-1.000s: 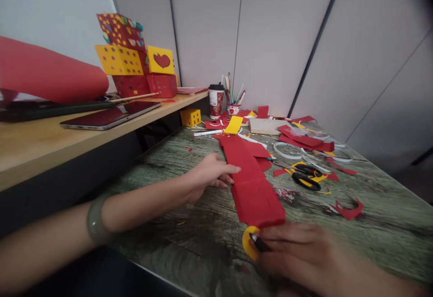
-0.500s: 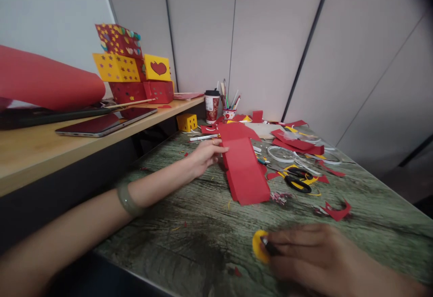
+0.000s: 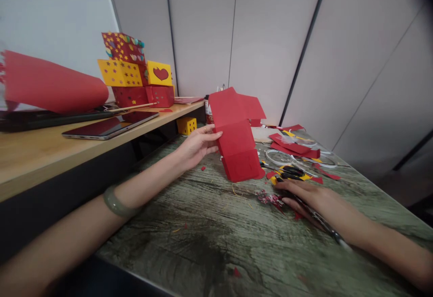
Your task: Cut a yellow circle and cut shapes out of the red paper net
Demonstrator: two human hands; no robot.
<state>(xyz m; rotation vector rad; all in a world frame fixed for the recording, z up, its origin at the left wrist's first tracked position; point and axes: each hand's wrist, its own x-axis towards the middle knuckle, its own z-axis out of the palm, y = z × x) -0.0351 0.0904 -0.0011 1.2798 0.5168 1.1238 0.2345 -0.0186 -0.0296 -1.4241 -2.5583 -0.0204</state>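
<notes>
A cross-like red paper cutout point(image 3: 237, 130) is pinched at its left edge by my left hand point(image 3: 199, 146), with its upper part raised off the table. My right hand point(image 3: 309, 198) is closed on a dark pen point(image 3: 318, 218), which slants back under the palm with its light end toward the wrist. The pen's other end points at a small yellow piece point(image 3: 273, 180) by the fingertips. Just beyond the right fingers lie black-handled scissors point(image 3: 291, 171). A pink and white sprig point(image 3: 269, 198) rests left of the right hand.
Left, a wooden shelf point(image 3: 43, 162) bears a tablet point(image 3: 110, 125), a red paper roll point(image 3: 56, 83) and stacked decorated boxes point(image 3: 126, 72). A yellow box point(image 3: 186, 125) stands under its far end. White strips point(image 3: 280, 158) and red scraps point(image 3: 294, 146) litter the table's back right.
My left hand has lifted the red cutout and tilted it upright. My right hand, with the pen, has moved forward from the near edge toward the scissors. The yellow disc has left its near spot.
</notes>
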